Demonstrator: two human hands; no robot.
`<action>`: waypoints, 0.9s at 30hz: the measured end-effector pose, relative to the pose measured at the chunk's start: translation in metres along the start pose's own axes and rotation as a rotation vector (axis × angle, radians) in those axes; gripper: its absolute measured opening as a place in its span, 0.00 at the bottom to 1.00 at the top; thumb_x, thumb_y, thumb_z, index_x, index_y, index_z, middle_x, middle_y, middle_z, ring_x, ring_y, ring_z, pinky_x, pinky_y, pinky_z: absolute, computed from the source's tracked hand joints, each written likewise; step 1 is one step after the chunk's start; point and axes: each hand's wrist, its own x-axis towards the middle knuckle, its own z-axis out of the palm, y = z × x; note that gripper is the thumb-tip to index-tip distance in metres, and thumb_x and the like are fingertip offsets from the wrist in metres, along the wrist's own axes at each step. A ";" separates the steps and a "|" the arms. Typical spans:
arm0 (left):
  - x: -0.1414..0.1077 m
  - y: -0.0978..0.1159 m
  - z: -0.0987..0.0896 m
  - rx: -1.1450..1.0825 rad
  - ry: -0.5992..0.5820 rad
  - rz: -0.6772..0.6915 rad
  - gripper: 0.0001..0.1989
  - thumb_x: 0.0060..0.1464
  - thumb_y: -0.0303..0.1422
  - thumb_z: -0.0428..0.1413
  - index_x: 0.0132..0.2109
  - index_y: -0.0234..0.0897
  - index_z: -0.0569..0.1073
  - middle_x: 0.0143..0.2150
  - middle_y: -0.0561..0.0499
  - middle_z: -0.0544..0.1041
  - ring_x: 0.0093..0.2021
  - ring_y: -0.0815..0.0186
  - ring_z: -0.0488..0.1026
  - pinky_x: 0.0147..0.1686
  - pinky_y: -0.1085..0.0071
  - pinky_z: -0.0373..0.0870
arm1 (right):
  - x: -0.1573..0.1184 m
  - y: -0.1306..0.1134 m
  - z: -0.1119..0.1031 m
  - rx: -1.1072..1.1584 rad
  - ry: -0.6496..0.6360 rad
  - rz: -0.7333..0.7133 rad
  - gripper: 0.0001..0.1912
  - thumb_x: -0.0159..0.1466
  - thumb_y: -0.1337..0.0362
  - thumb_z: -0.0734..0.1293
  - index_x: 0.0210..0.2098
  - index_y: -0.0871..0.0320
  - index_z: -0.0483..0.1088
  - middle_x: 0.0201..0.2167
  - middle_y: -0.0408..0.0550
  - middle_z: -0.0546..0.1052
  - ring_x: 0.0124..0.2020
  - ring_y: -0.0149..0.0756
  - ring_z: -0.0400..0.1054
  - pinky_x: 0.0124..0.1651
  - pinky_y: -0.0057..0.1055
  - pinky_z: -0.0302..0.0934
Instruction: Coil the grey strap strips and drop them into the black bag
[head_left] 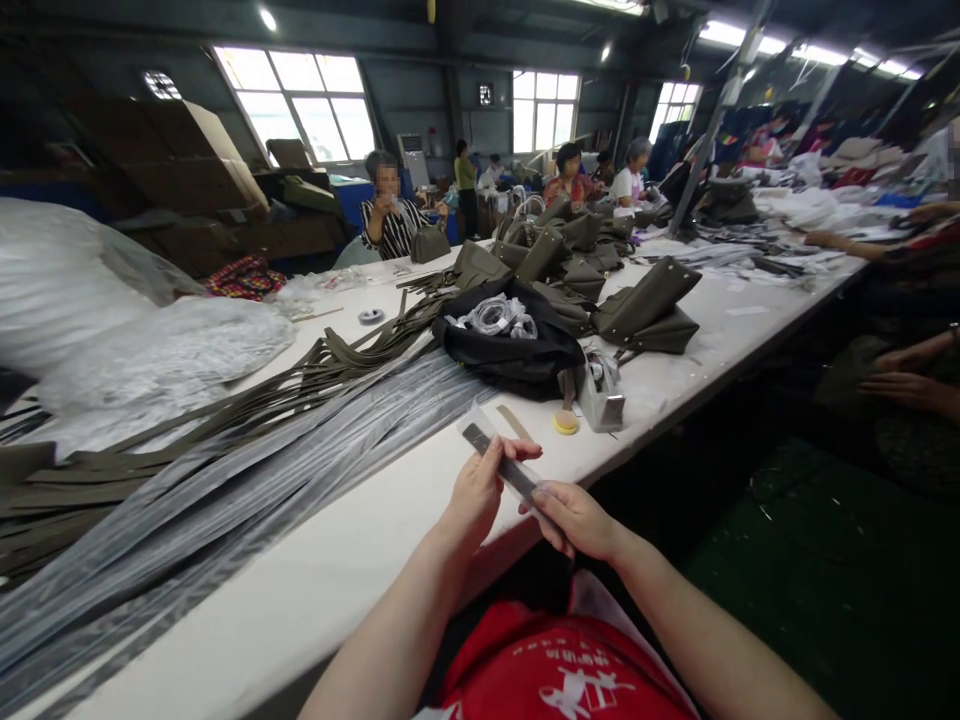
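- Both bare hands are in front of the body, near the edge of the long white table (352, 560).
- Held object: a flat, narrow dark strip in a clear plastic sleeve (517, 475), tilted, its far end pointing up and left, above the table edge.
- Left hand (478, 492): thumb on top of the strip, about mid-length, fingers beneath; some fingers extend past its right side.
- Right hand (579, 515): thumb and fingers pinch the strip's near end.
- Just beyond the held strip: a thin tan strip (516, 424) lying flat on the table.
- Right of that: a small round yellow disc (565, 423), near a grey tape dispenser (602, 405).
- Behind these: a slouched black fabric bag (495, 365) with coils of clear plastic (495, 316) in its opening.
- Left: a long bundle of plastic-wrapped strips (262, 465), alongside loose olive-brown straps (75, 490).
- Farther back: a heap of olive-brown bags (649, 305).
- Across the table: a person in a black-and-white striped top (397, 235), beside one upright bag.
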 end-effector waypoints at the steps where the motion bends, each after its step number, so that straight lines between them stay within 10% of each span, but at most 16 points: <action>1: -0.001 0.000 0.003 -0.019 -0.036 -0.014 0.20 0.55 0.50 0.53 0.30 0.37 0.64 0.40 0.44 0.78 0.34 0.62 0.73 0.20 0.74 0.65 | 0.000 0.000 0.001 0.015 0.002 -0.015 0.26 0.65 0.43 0.56 0.40 0.61 0.67 0.12 0.33 0.64 0.09 0.22 0.52 0.12 0.19 0.44; 9: -0.002 0.004 -0.003 0.089 -0.096 -0.004 0.22 0.56 0.52 0.51 0.31 0.35 0.65 0.41 0.42 0.77 0.33 0.63 0.72 0.18 0.77 0.61 | 0.005 0.009 0.005 0.075 -0.019 -0.036 0.25 0.66 0.44 0.57 0.40 0.61 0.66 0.12 0.32 0.64 0.08 0.22 0.52 0.11 0.19 0.45; 15: 0.015 0.052 -0.042 0.429 -0.090 0.000 0.25 0.55 0.53 0.52 0.35 0.31 0.74 0.28 0.49 0.74 0.27 0.69 0.68 0.27 0.74 0.65 | -0.001 -0.010 -0.017 -0.081 -0.052 0.029 0.25 0.66 0.43 0.56 0.39 0.60 0.68 0.13 0.33 0.63 0.09 0.22 0.52 0.12 0.18 0.44; 21: 0.026 0.106 -0.051 0.917 -0.499 -0.338 0.24 0.49 0.51 0.59 0.40 0.31 0.76 0.33 0.48 0.77 0.30 0.68 0.71 0.31 0.73 0.67 | -0.012 -0.038 -0.042 -0.437 -0.181 0.141 0.20 0.66 0.48 0.59 0.35 0.59 0.70 0.14 0.34 0.64 0.11 0.23 0.54 0.14 0.19 0.48; 27: 0.026 0.097 -0.030 0.965 -0.867 -0.593 0.26 0.49 0.51 0.59 0.46 0.36 0.77 0.34 0.49 0.78 0.32 0.66 0.73 0.38 0.70 0.66 | -0.013 -0.060 -0.055 -0.716 -0.263 0.069 0.18 0.61 0.51 0.66 0.26 0.60 0.69 0.16 0.37 0.65 0.18 0.26 0.58 0.21 0.21 0.51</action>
